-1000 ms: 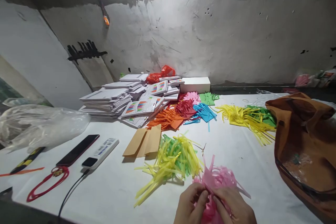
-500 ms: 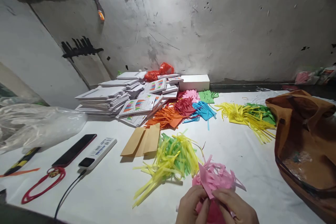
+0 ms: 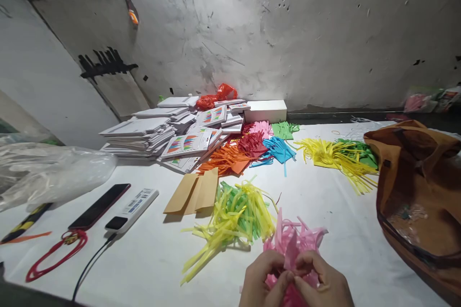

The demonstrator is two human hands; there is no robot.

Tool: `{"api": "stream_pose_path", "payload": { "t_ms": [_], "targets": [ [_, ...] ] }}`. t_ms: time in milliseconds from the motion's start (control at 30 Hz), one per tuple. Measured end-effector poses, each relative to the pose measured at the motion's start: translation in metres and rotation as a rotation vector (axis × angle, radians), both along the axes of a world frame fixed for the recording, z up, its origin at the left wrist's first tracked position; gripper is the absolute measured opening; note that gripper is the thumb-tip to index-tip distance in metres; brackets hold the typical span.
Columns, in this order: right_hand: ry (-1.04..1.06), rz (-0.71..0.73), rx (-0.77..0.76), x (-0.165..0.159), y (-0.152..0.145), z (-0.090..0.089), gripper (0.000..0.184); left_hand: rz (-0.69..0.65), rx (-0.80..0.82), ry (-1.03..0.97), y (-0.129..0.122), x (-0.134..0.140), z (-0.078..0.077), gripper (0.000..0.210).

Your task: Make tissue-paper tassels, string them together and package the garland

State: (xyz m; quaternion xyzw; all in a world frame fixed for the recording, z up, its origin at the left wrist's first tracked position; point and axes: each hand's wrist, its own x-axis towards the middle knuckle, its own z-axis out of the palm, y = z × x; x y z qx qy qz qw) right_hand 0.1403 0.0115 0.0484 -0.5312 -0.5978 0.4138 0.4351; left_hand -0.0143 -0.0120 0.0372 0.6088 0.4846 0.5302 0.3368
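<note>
At the front of the table, my left hand [image 3: 264, 279] and my right hand [image 3: 319, 278] pinch a pink paper tassel [image 3: 291, 249] between thumbs and fingertips. Its pink fringe fans out beyond my fingers, and a flat folded strip stands up between them. More pink paper lies under my hands, partly hidden by them. Just left of the pink tassel lies a loose heap of yellow and green tassels [image 3: 248, 211]. Behind that heap rests a folded brown paper piece [image 3: 190, 194].
Stacks of printed white cards [image 3: 139, 127] stand at the back left, beside orange tassels [image 3: 225, 160] and blue tassels [image 3: 279, 148]. Yellow tassels [image 3: 334, 156] lie right of centre. A brown bag [image 3: 392, 177] stands at right. A phone [image 3: 99, 207] and a white power bank [image 3: 133, 208] lie left.
My hands have drawn closer together on the pink tassel, thumbs now meeting. The folded strip has turned more upright between them. The view has shifted slightly.
</note>
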Motion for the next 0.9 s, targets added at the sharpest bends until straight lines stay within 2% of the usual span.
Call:
{"api": "stream_pose_path", "payload": {
  "t_ms": [67,200,267,367,433,533,600,667,767,900],
  "targets": [
    [-0.013,0.085,-0.044,0.003,0.006,0.002,0.010,-0.036,-0.019,0.029,0.001,-0.004,0.004,0.023],
    [0.012,0.360,-0.101,0.014,0.017,0.011,0.014,-0.074,-0.159,-0.002,0.003,-0.010,0.014,0.027],
    [-0.028,0.340,0.017,0.018,0.017,0.013,0.013,-0.076,-0.237,-0.077,0.004,-0.011,0.017,0.032],
    [-0.157,0.249,0.360,0.018,0.012,0.009,0.014,-0.050,-0.298,-0.167,0.005,-0.011,0.017,0.037],
    [-0.239,0.259,0.552,0.014,0.008,0.004,0.021,-0.030,-0.299,-0.188,0.005,-0.009,0.015,0.037],
    [-0.396,0.228,0.697,0.010,0.004,-0.005,0.017,-0.013,-0.307,-0.228,0.004,-0.005,0.009,0.036],
    [-0.501,0.181,0.771,0.010,0.004,-0.012,0.023,-0.020,-0.313,-0.274,0.003,-0.002,0.005,0.035],
    [-0.559,0.155,0.839,0.012,0.004,-0.019,0.020,-0.044,-0.320,-0.336,0.002,0.001,0.000,0.036],
    [-0.533,0.170,0.849,0.016,0.005,-0.025,0.018,-0.102,-0.351,-0.398,0.002,0.003,-0.004,0.037],
    [-0.442,0.227,0.638,0.018,0.005,-0.025,0.018,-0.119,-0.354,-0.376,0.000,0.001,-0.008,0.036]
  ]
}}
